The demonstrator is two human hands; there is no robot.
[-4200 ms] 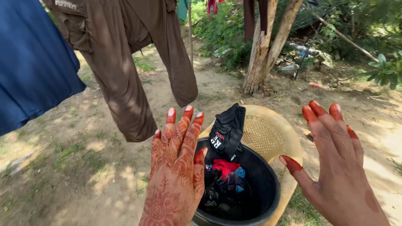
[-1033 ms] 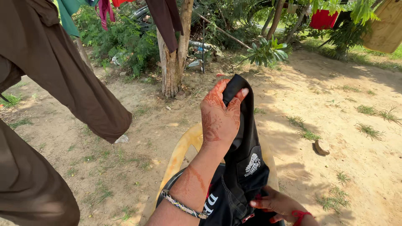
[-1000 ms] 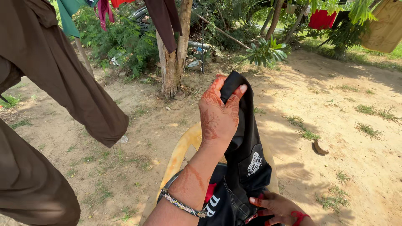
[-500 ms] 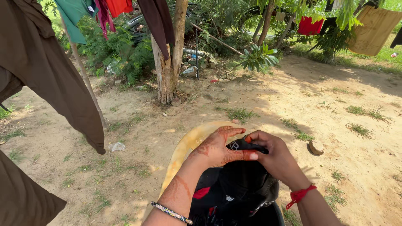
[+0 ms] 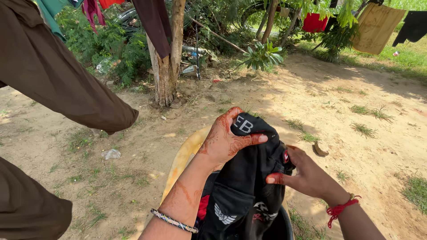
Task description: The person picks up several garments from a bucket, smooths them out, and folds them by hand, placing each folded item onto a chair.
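Note:
A black garment (image 5: pixel 247 178) with white printed marks hangs bunched above a black tub (image 5: pixel 284 224). My left hand (image 5: pixel 224 140), patterned with henna, grips the garment's top edge with thumb and fingers. My right hand (image 5: pixel 302 175), with a red thread at the wrist, pinches the garment's right side lower down. The tub sits on a yellow plastic chair (image 5: pixel 182 155), mostly hidden by my arms and the cloth. A bit of red cloth (image 5: pixel 203 206) shows in the tub.
Brown trousers (image 5: pixel 53 80) hang on a line at left, close to my left arm. A tree trunk (image 5: pixel 164 66) stands behind, with bushes and more hanging clothes (image 5: pixel 376 26) beyond. The ground is sandy dirt with grass tufts; a small stone (image 5: pixel 319 149) lies at right.
Half a second ago both hands held the garment low together at the tub; now my left hand has lifted its top higher and my right hand has shifted down its right side.

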